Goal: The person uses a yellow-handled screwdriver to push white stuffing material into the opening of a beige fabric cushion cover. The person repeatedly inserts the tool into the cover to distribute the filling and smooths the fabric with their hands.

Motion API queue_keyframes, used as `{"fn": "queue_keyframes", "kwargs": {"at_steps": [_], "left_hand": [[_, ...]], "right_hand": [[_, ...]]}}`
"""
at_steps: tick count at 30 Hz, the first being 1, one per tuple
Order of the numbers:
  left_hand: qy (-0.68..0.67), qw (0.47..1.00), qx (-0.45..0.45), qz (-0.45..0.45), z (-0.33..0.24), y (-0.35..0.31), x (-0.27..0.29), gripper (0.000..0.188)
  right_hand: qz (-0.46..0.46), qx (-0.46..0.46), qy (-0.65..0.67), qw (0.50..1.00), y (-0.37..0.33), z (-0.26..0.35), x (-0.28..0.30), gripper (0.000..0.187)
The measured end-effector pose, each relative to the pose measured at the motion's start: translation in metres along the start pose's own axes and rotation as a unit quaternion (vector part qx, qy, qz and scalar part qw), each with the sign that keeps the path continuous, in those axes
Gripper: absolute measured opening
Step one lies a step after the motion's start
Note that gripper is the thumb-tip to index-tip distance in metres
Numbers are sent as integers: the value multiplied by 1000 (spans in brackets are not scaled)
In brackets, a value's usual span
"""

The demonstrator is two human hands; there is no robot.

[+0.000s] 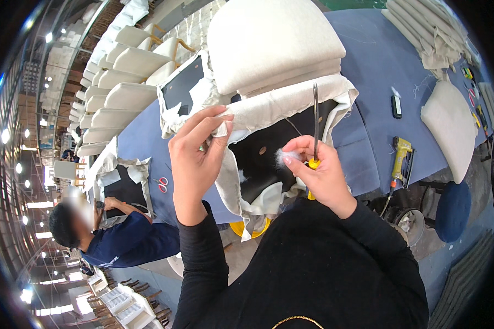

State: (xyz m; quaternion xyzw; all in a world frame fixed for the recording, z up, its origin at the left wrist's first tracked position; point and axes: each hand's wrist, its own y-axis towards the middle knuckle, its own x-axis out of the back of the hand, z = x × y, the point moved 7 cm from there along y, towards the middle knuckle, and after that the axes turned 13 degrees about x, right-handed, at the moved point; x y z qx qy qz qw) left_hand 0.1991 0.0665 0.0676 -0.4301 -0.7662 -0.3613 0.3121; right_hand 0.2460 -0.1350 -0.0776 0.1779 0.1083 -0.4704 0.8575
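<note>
My left hand (195, 156) pinches a fold of beige fabric (280, 104) that wraps an upturned chair seat with a black underside (263, 159). In my right hand (321, 172) I grip a screwdriver with a yellow handle (314, 118), its metal shaft pointing up. The same hand's fingers also hold a small white tuft of fluff (282, 157). Both hands hover above the seat, close together. A beige cushion (269, 41) lies stacked behind the seat on the blue worktable (379, 60).
A yellow staple gun (402, 159) and a small black tool (396, 105) lie on the table to the right, beside a beige pad (453, 123). At left a person in a blue shirt (123, 241) works on another seat; red scissors (162, 184) lie nearby. Stacked cushions (115, 82) stand behind.
</note>
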Motion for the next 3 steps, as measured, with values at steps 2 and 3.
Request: {"fn": "queue_keyframes", "kwargs": {"at_steps": [2, 3], "left_hand": [[-14, 999, 35, 16, 9, 2, 1, 27], [-24, 999, 35, 20, 16, 3, 1, 26]], "right_hand": [[9, 18, -3, 1000, 3, 1, -6, 25], [15, 37, -12, 999, 4, 3, -9, 28]]}}
